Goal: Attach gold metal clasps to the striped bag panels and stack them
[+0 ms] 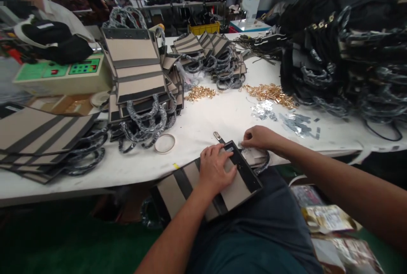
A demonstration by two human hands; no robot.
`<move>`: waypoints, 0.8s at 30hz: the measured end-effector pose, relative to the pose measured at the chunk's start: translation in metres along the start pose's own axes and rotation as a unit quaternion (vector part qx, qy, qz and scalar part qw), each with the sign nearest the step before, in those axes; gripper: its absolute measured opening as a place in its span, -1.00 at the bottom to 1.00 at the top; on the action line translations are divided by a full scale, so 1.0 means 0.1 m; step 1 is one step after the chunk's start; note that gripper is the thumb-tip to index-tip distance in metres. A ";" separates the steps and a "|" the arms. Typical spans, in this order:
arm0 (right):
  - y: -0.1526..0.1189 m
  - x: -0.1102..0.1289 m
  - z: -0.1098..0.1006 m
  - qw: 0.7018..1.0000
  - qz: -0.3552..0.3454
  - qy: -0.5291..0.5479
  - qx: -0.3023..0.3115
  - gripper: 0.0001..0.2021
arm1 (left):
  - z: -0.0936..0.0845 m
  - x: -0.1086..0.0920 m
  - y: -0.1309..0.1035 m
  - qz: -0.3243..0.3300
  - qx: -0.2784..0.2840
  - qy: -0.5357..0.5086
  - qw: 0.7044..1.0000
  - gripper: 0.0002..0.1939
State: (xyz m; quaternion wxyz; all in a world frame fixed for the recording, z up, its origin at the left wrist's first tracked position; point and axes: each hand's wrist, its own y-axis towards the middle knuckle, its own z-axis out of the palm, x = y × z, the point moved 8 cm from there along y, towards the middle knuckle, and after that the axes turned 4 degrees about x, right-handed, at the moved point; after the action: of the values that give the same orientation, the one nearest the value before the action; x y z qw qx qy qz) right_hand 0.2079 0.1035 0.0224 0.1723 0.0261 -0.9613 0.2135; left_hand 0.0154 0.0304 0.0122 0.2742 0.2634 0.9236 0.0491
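Observation:
A beige-and-black striped bag panel (182, 180) lies tilted across my lap and the table's front edge. My left hand (218, 168) rests flat on it, fingers spread near its black end band. From that end sticks out a short strap with a metal fitting (217, 136). A plastic-wrapped handle (263, 164) curves out beside it. Just past the band, my right hand (258, 138) is closed in a pinch at the panel's edge. A small grey piece (240, 143) shows at its fingertips, too small to name.
Stacked striped bag panels (136, 66) stand left on the white table (203, 121). Gold metal pieces (270, 93) and thin grey plates (297, 124) lie beyond my hands. A tape roll (164, 143) is near the front; black bags (314, 66) pile up right. Another person's sleeve (68, 17) shows left.

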 end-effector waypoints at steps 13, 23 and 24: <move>-0.65 0.13 0.64 0.963 -0.006 0.268 0.035 -0.71 | 0.05 0.03 0.00 0.005 0.008 0.003 1.000 -0.57; -0.66 0.17 0.61 0.992 -0.012 0.124 0.008 -0.72 | 0.05 0.04 -0.01 0.011 0.007 0.000 1.000 -0.58; -0.65 0.17 0.61 0.993 -0.016 0.118 0.010 -0.72 | 0.05 0.04 -0.01 0.011 0.006 0.000 1.000 -0.57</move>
State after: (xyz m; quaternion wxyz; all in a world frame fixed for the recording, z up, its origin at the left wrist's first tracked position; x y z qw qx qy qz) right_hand 0.1804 0.0194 0.0029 0.2877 0.0179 -0.9314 0.2222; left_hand 0.0153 0.0310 0.0058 0.2724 0.2752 0.9208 0.0461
